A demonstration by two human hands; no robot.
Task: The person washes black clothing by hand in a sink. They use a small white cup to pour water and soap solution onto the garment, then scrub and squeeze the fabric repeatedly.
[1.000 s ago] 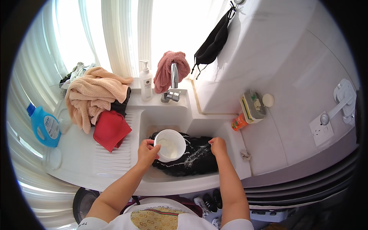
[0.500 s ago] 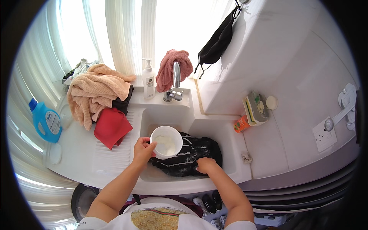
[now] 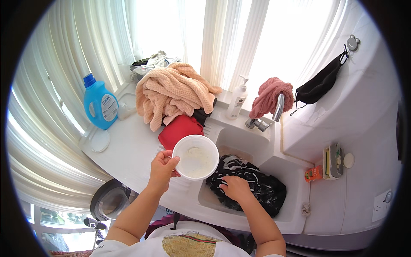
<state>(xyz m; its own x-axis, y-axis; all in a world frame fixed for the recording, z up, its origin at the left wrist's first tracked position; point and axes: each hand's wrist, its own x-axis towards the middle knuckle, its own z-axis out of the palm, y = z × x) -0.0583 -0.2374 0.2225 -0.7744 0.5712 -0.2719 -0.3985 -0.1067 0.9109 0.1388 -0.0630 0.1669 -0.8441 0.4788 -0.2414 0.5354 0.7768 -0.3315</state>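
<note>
My left hand (image 3: 161, 173) grips a round white plastic tub (image 3: 196, 157) by its rim, with the thumb over the edge. A little whitish powder or residue clings inside it. The tub is held above the sink's left edge, partly covering a red cloth (image 3: 182, 130). Inside the white sink basin (image 3: 295, 188) lies a bunched, wet-looking black garment (image 3: 269, 195) with white lines. My right hand (image 3: 236, 188) rests over the garment's left part, its fingers reaching forward and apart.
Peach towels (image 3: 175, 92) are heaped on the ribbed counter. A blue detergent bottle (image 3: 101, 105) and a white lid (image 3: 100, 140) sit left. Behind the sink are a pump bottle (image 3: 237, 100) and a faucet (image 3: 278, 109) draped with a pink cloth (image 3: 270, 96). A black mask (image 3: 321, 81) hangs right.
The view has turned left, so the scene sits further right. The tub has moved from over the basin toward the counter and red cloth. My right hand has loosened and shifted left on the garment.
</note>
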